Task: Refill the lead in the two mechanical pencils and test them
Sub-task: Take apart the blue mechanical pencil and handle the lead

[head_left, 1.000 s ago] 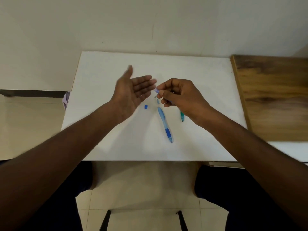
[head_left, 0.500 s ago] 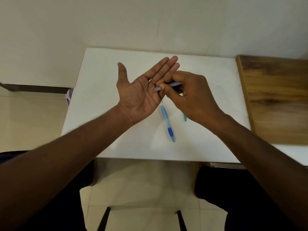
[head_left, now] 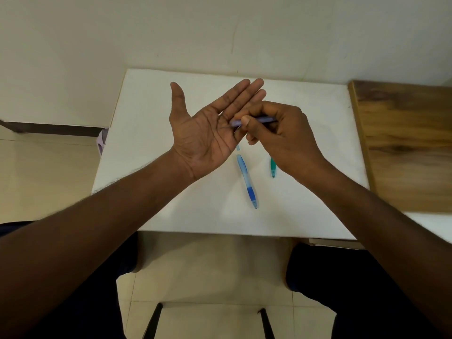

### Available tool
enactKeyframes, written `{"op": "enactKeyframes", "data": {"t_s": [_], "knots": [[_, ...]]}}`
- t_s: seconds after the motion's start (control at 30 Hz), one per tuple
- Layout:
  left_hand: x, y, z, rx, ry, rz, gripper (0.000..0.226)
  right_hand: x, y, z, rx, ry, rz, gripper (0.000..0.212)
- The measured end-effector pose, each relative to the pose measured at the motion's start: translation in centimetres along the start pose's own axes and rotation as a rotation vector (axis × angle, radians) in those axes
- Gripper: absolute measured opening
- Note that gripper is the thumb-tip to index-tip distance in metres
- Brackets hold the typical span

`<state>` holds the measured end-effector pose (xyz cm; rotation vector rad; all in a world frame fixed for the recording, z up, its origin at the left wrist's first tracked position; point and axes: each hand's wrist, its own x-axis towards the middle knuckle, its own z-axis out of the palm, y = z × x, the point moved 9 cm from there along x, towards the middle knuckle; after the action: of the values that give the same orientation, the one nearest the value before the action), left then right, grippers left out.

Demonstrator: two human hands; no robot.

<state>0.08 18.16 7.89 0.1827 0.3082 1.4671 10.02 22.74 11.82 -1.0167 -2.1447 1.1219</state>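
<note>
My left hand point(head_left: 208, 133) is held flat, palm up, above the white table point(head_left: 171, 196). My right hand point(head_left: 281, 138) pinches a slim purple lead tube point(head_left: 259, 119) tilted over that palm. A thin dark lead point(head_left: 231, 127) pokes from the tube's end onto the palm. A blue mechanical pencil point(head_left: 246, 181) lies on the table below my hands, tip toward me. A small pale blue cap point(head_left: 238, 147) lies just beyond its far end. A green mechanical pencil point(head_left: 273, 168) lies to its right, mostly hidden under my right hand.
A wooden board point(head_left: 403, 148) adjoins the table on the right. The wall stands close behind the table. A purple object point(head_left: 102, 140) peeks out at the table's left edge. My knees and chair legs show below the front edge.
My left hand turned palm up and rose. My right hand brought the purple tube over it, and a thin lead now shows on the palm. The small blue piece is hidden.
</note>
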Motion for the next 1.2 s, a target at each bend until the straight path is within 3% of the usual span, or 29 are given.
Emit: {"op": "enactKeyframes", "data": {"t_s": [0.07,0.13,0.23,0.33,0.57,0.7,0.9,1.2], "knots": [[0.0,0.2,-0.1,0.031,0.048,-0.009,0.118,0.0,0.3,0.0,0.054,0.003,0.03,0.016],[-0.1,0.4,-1.1,0.176,0.198,-0.015,0.104,0.1,0.6,-0.1,0.089,0.01,0.05,0.015],[-1.3,1.8,-3.7,0.668,0.543,0.017,0.062,0.3,0.9,-0.7,0.129,0.045,0.074,0.017],[-2.9,3.5,-4.9,1.029,0.702,0.101,0.035,0.4,1.4,-1.4,0.14,0.073,0.097,0.017],[-3.3,4.3,-4.4,1.095,0.654,0.195,0.021,1.0,1.7,-2.5,0.166,0.103,0.098,0.018],[-3.1,4.0,-3.9,1.111,0.642,0.199,0.026,1.0,2.0,-2.5,0.153,0.103,0.106,0.016],[-2.8,4.4,-3.7,1.171,0.619,0.248,0.007,0.9,2.1,-2.3,0.158,0.096,0.113,0.017],[-2.8,5.5,-1.9,1.345,0.543,0.374,0.011,0.6,3.7,-1.0,0.317,0.061,0.209,0.02]]}}
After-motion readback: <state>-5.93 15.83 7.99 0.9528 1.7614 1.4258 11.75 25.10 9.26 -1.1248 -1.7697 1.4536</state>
